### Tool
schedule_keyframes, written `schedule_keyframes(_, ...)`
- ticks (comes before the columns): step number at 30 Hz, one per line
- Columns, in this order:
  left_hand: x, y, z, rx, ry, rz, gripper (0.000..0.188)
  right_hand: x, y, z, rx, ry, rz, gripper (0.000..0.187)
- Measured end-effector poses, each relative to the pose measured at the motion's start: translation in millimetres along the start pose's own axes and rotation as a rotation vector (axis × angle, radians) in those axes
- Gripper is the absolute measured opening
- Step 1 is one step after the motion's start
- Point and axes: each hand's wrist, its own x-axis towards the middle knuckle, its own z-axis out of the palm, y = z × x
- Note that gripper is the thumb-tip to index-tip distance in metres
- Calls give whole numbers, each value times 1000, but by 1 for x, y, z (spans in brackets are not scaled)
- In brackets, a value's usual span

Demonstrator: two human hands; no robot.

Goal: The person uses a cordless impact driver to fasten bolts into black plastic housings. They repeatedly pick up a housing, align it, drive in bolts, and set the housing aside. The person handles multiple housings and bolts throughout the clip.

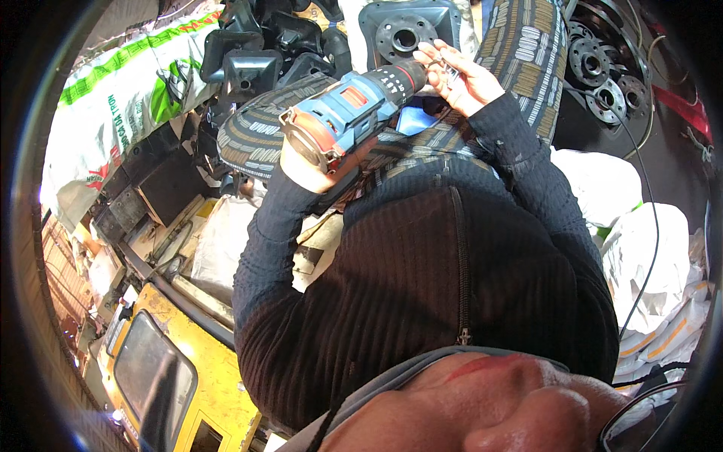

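Observation:
My left hand is wrapped round the grip of a blue and red cordless drill, which points up and to the right. At its chuck is my right hand, its fingers bent round some small shiny metal pieces whose exact kind I cannot make out. Just beyond the chuck is a dark round flange with a centre hole and smaller holes round it. It rests on a dark square-based part. My legs, in patterned trousers, spread on either side.
Several black square-based moulded parts lie piled at the far left, beside a white and green sack. Several round metal flanges lie at the far right, with a thin cable nearby. White bags and a yellow machine panel flank me.

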Motion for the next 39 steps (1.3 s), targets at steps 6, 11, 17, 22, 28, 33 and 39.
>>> schedule_keyframes(6,-3,-4,0,50,-22,-42,46,2,11,6,60,-84,97,25)
schedule_keyframes(11,-3,-4,-1,47,-38,-26,33,6,21,4,143,-45,143,27)
schedule_keyframes(17,3,-13,11,-31,-284,-92,48,8,32,-5,60,-27,229,28)
schedule_keyframes(22,-14,-15,2,100,-149,-73,39,11,45,0,-177,-4,128,37)
schedule_keyframes(28,-17,-25,-9,88,-73,-201,32,2,40,-6,-210,97,169,29)
schedule_keyframes(33,-4,-35,-6,-37,-44,-330,39,1,33,-21,-321,404,-46,22)
schedule_keyframes(39,25,-39,-14,0,-256,-446,45,14,32,-21,-588,531,-87,31)
